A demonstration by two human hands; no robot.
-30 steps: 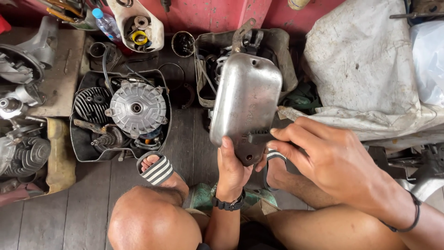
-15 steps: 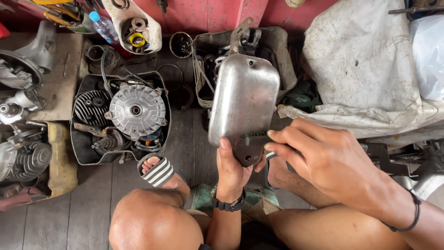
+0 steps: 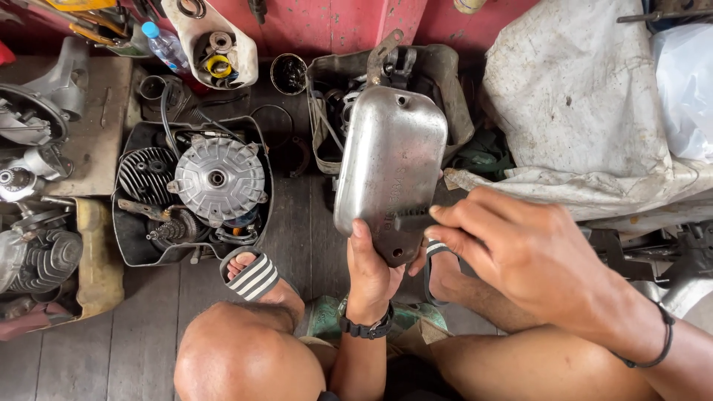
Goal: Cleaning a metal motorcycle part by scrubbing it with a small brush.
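- Left hand point(image 3: 369, 278) grips the lower end of the dull metal engine cover point(image 3: 390, 174), centre frame, held above the plank floor.
- Right hand point(image 3: 520, 249) pinches a small dark tool point(image 3: 413, 221) against the cover.
- Best: keep the cover steady and press squarely, avoiding slips.

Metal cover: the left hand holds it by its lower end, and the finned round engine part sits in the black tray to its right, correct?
Not quite. The head view shows the left hand gripping the metal cover at its lower end, but the finned round engine part in the black tray lies to its left.
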